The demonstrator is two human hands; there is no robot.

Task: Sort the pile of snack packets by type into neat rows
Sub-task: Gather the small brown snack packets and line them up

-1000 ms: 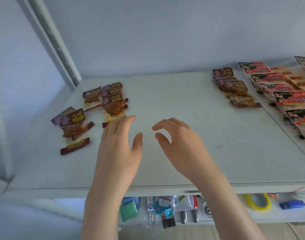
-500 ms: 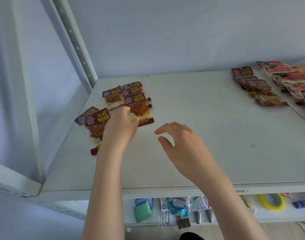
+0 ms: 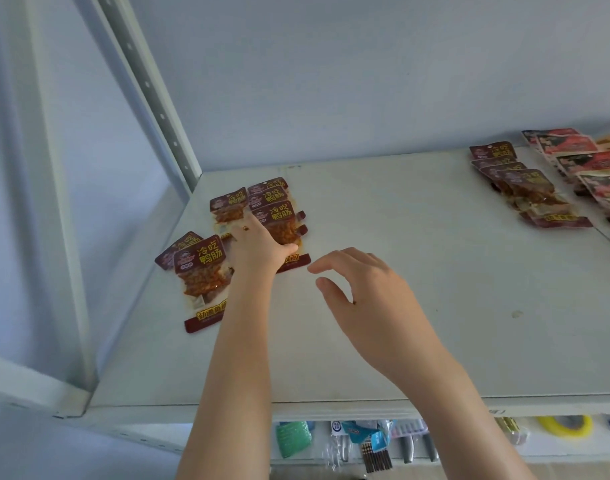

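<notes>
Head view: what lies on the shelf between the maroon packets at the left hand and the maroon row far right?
Bare shelf surface in the head view; only the right hand hangs over its near part, holding nothing.

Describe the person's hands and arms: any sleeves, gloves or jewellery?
The left hand and right hand are bare, and so is everything up to the frame edge: no sleeves, gloves, rings, watch or bracelet. Each hand shows one small dark speck.

Soft, even, cool light gives the pale shelf [image 3: 417, 278] a bluish cast. Shadows are faint and soft-edged. The wide-angle lens tilts and stretches the shelf post [image 3: 147, 88] at the left. The red packets [image 3: 591, 164] at the right edge look smeared. Overall focus is slightly soft.
</notes>
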